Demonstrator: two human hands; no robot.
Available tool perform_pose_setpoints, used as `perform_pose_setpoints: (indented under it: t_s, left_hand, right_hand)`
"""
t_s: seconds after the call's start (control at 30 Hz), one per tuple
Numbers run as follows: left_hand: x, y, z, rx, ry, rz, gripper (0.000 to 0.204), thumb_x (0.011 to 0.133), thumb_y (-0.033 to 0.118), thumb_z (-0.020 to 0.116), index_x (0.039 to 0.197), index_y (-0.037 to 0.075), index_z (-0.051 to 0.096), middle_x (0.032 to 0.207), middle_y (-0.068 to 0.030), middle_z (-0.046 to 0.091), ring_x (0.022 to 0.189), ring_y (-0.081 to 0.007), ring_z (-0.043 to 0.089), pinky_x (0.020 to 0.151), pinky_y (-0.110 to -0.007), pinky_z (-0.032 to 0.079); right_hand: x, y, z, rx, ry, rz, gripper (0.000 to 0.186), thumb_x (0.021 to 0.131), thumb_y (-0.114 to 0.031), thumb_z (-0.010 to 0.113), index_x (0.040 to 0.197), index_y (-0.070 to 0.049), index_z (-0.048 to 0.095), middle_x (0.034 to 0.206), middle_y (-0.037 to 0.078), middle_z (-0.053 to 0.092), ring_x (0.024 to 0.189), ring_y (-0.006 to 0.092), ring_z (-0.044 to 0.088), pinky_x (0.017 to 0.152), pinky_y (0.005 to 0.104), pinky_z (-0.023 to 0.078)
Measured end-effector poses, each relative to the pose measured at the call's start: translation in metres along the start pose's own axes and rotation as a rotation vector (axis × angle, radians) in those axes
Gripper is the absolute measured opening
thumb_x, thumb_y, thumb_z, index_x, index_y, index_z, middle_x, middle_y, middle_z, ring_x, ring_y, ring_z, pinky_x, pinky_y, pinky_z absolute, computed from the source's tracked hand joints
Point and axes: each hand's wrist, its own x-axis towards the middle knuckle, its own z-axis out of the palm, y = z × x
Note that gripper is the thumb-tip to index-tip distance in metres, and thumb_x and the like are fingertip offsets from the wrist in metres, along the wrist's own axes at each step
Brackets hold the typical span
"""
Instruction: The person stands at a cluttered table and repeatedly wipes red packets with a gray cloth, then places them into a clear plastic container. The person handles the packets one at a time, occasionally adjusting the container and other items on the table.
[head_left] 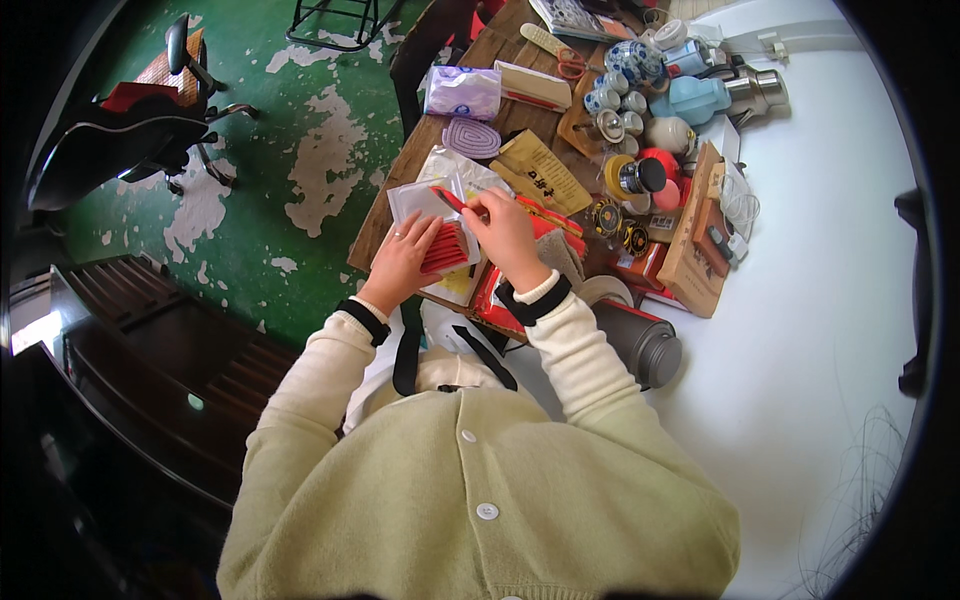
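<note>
A white open box (412,199) at the table's near left edge contains a row of slim red packets (444,249). My left hand (402,257) lies over the box's left side with its fingers stretched out, the fingertips on or beside the packets. Above the box, my right hand (505,232) pinches one slim red packet (449,199) between thumb and fingers, its free end pointing up and left. My right palm hides part of what lies beneath it. Just beyond are a clear plastic wrapper (455,168) and a flat tan paper pouch (543,171).
On the wooden table (375,228) stand a tissue pack (462,92), a coiled purple mat (471,138), scissors (571,64), a blue-and-white pot (635,62) and several jars. A large grey flask (640,345) is by my right forearm. An office chair (120,130) stands at left.
</note>
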Motion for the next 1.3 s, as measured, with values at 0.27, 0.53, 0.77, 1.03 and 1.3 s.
perform_pose_setpoints:
  t_s: [0.27,0.53,0.77,1.03,1.3]
  left_hand:
    - [-0.023,-0.011,-0.013,-0.05,0.304,-0.167,0.074,0.077,0.027,0.086,0.137,0.005,0.048,0.14,-0.0173,0.044,0.134,-0.0394,0.041,0.112,-0.048,0.038]
    - [-0.033,-0.019,-0.004,-0.082,0.324,-0.235,0.068,0.081,0.023,0.081,0.137,0.002,0.047,0.135,-0.0191,0.048,0.128,-0.0399,0.046,0.107,-0.047,0.041]
    - [-0.03,-0.022,0.006,-0.403,0.231,-0.447,0.043,0.092,0.021,0.073,0.125,0.0,0.056,0.111,-0.0182,0.065,0.099,-0.0316,0.066,0.086,-0.039,0.054]
    - [-0.023,-0.033,0.011,-0.748,0.044,-0.641,0.019,0.095,0.013,0.07,0.102,-0.003,0.061,0.091,-0.0093,0.069,0.076,-0.0172,0.07,0.066,-0.031,0.058]
    - [-0.024,-0.026,-0.007,-0.813,0.036,-0.653,0.014,0.098,0.008,0.065,0.101,-0.004,0.06,0.091,-0.0091,0.068,0.07,-0.0152,0.07,0.061,-0.028,0.058]
  right_hand:
    - [0.013,0.003,0.036,-0.175,0.015,-0.265,0.003,0.083,-0.01,0.071,0.083,-0.007,0.07,0.089,0.007,0.065,0.085,0.0287,0.065,0.074,0.0396,0.053]
    - [0.009,0.028,0.06,-0.225,-0.077,-0.261,0.005,0.083,-0.007,0.068,0.085,-0.006,0.072,0.09,0.008,0.067,0.091,0.0301,0.063,0.081,0.0407,0.052]
    - [-0.005,0.036,0.043,-0.159,-0.033,-0.249,0.014,0.084,-0.005,0.066,0.096,-0.004,0.074,0.103,0.01,0.07,0.099,0.0322,0.063,0.089,0.0406,0.051]
    - [-0.026,0.042,0.04,-0.111,-0.082,0.296,0.033,0.088,-0.004,0.065,0.121,-0.001,0.064,0.101,0.018,0.067,0.1,0.039,0.063,0.088,0.0451,0.052]
    - [-0.028,0.024,0.038,-0.013,-0.012,0.2,0.035,0.086,-0.001,0.063,0.121,-0.002,0.065,0.097,0.018,0.068,0.09,0.0374,0.065,0.081,0.0443,0.052]
